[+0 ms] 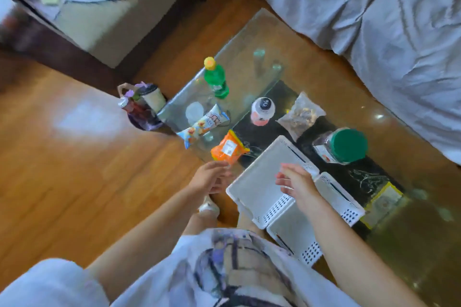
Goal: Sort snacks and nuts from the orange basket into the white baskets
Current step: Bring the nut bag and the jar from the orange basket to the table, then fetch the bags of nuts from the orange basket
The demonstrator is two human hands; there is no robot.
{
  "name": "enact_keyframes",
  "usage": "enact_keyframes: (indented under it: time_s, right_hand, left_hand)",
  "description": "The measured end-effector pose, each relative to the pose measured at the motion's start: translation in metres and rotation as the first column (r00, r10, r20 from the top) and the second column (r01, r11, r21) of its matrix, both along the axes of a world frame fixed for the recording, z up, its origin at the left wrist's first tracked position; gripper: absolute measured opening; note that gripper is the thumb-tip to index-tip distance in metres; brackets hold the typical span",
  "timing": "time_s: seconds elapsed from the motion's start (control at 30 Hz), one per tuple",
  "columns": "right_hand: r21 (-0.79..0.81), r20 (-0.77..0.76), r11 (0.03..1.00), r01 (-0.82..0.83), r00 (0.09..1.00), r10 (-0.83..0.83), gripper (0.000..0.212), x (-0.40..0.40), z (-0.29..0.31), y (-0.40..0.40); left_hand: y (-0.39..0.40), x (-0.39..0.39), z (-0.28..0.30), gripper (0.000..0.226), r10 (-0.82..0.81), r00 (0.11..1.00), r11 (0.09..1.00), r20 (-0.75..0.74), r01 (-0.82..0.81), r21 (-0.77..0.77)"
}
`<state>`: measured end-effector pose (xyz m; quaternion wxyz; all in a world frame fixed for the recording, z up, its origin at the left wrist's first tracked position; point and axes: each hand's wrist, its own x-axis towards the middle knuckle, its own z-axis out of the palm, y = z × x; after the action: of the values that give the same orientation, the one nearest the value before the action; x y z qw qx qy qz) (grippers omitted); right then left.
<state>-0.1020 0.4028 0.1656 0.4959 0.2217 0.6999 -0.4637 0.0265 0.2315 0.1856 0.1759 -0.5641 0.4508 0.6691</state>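
Observation:
An orange snack packet (229,148) lies on the glass table (249,57) near its front edge. My left hand (212,177) reaches to the packet's near end, its fingertips at the packet's corner and its fingers loosely extended. My right hand (296,182) hovers with relaxed fingers over a tilted white basket (257,182). A second white basket (341,197) sits to its right and a third (291,234) lies below it. A blue-and-white snack packet (202,124) and a clear bag of nuts (300,114) rest further back. No orange basket is in view.
A green bottle (215,80), a pink bottle with a black cap (262,111) and a green-lidded jar (346,146) stand on the table. A yellow-edged packet (384,203) lies at the right. A purple bag with cans (139,107) sits on the wooden floor. Bedding (374,20) fills the right.

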Motion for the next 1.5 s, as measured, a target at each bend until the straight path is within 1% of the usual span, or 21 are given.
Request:
enact_keyframes:
  time_s: [0.07,0.13,0.2,0.27,0.33,0.4,0.5,0.57,0.67,0.73,0.87,0.97,1.1,1.17,1.23,1.3,1.33,1.4,1.47,1.5]
  right_hand:
    - [-0.025,0.006,0.992,-0.124,0.992,0.125,0.008,0.023,0.014,-0.031]
    - [-0.032,0.004,0.969,-0.244,0.970,0.244,0.008,0.046,0.025,-0.059]
    - [-0.032,-0.005,0.926,-0.377,0.926,0.377,0.009,0.074,0.034,-0.088]
    - [-0.024,-0.004,0.879,-0.476,0.880,0.476,0.011,0.101,0.040,-0.115]
    - [0.010,-0.003,0.831,-0.556,0.831,0.556,0.011,0.126,0.046,-0.136]
    - [0.059,-0.013,0.770,-0.635,0.771,0.637,0.012,0.153,0.052,-0.154]
    - [0.130,-0.034,0.697,-0.705,0.699,0.714,0.006,0.182,0.056,-0.173]
    - [0.166,-0.052,0.676,-0.718,0.679,0.733,0.006,0.201,0.056,-0.186]
    - [0.219,-0.068,0.650,-0.728,0.653,0.754,0.009,0.220,0.052,-0.205]
    - [0.267,-0.064,0.607,-0.748,0.615,0.786,0.008,0.231,0.050,-0.220]
    - [0.316,-0.058,0.585,-0.747,0.600,0.798,0.006,0.250,0.044,-0.258]
    - [0.340,-0.037,0.552,-0.761,0.575,0.817,0.006,0.264,0.037,-0.295]
    - [0.378,-0.035,0.444,-0.812,0.467,0.884,0.008,0.291,0.019,-0.364]
    - [0.384,-0.022,0.388,-0.838,0.412,0.911,0.005,0.309,0.012,-0.405]
    - [0.403,0.023,0.315,-0.859,0.354,0.935,0.004,0.333,0.006,-0.453]
    - [0.411,0.068,0.239,-0.880,0.291,0.954,0.009,0.357,0.006,-0.501]
    - [0.389,0.073,0.209,-0.897,0.256,0.964,0.009,0.373,0.008,-0.527]
    - [0.323,0.066,0.132,-0.937,0.161,0.985,0.010,0.409,0.014,-0.574]
    - [0.281,0.039,0.061,-0.958,0.075,0.996,0.016,0.446,0.020,-0.615]
    - [0.254,0.016,0.015,-0.967,0.020,1.000,0.015,0.466,0.024,-0.635]
  left_hand:
    - [-0.019,0.054,0.010,0.016,0.155,0.987,0.987,0.044,-0.153,-0.038]
    - [-0.034,0.104,0.015,0.016,0.315,0.947,0.948,0.069,-0.310,-0.073]
    - [-0.044,0.158,0.019,0.016,0.486,0.870,0.872,0.083,-0.477,-0.105]
    - [-0.052,0.208,0.019,0.016,0.634,0.765,0.773,0.115,-0.621,-0.130]
    - [-0.053,0.249,0.020,0.010,0.727,0.668,0.686,0.158,-0.715,-0.131]
    - [-0.052,0.292,0.022,0.015,0.776,0.589,0.624,0.223,-0.769,-0.140]
    - [-0.052,0.347,0.021,0.028,0.820,0.504,0.550,0.269,-0.824,-0.133]
    - [-0.053,0.380,0.020,0.033,0.843,0.458,0.503,0.282,-0.858,-0.109]
    - [-0.057,0.417,0.020,0.034,0.882,0.378,0.416,0.282,-0.905,-0.086]
    - [-0.061,0.434,0.020,0.034,0.898,0.338,0.370,0.281,-0.926,-0.072]
    - [-0.087,0.451,0.021,0.032,0.934,0.295,0.310,0.203,-0.950,-0.046]
    - [-0.117,0.459,0.022,0.032,0.956,0.247,0.259,0.157,-0.964,-0.058]
    - [-0.166,0.483,0.021,0.030,0.985,0.161,0.164,0.067,-0.986,-0.027]
    - [-0.191,0.500,0.019,0.029,0.991,0.115,0.117,0.064,-0.993,-0.033]
    - [-0.216,0.522,0.016,0.029,0.994,0.056,0.062,0.095,-0.997,-0.054]
    - [-0.234,0.542,0.016,0.029,0.991,-0.016,-0.005,0.135,-0.997,-0.080]
    - [-0.243,0.553,0.017,0.029,0.986,-0.056,-0.041,0.160,-0.995,-0.094]
    - [-0.256,0.575,0.021,0.027,0.970,-0.148,-0.126,0.192,-0.985,-0.121]
    - [-0.265,0.593,0.023,0.026,0.954,-0.234,-0.211,0.188,-0.968,-0.134]
    - [-0.267,0.602,0.023,0.026,0.943,-0.276,-0.253,0.184,-0.957,-0.140]
